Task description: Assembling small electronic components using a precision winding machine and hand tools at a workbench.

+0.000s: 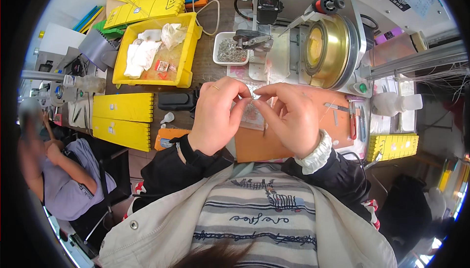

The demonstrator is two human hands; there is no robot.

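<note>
My left hand [216,116] and my right hand [289,117] meet over the middle of the workbench, fingertips nearly touching. Each pinches thumb against forefinger. Whatever lies between the fingertips is too small to name. Under my right hand spreads an orange-brown mat [313,102]. Just beyond my hands stands a white tray [215,60] of small metal parts [231,51]. Behind my right hand sits a machine with a round gold-coloured drum [323,50] and a handle with a black-and-red knob [327,5].
At the left, a yellow bin [188,64] holds crumpled white cloths or bags. Yellow notched boards [122,106] lie nearby, beside a black device [177,101]. Red-handled tool [352,121] and plastic bottle [391,104] are at the right. A seated person [73,170] is at the far left.
</note>
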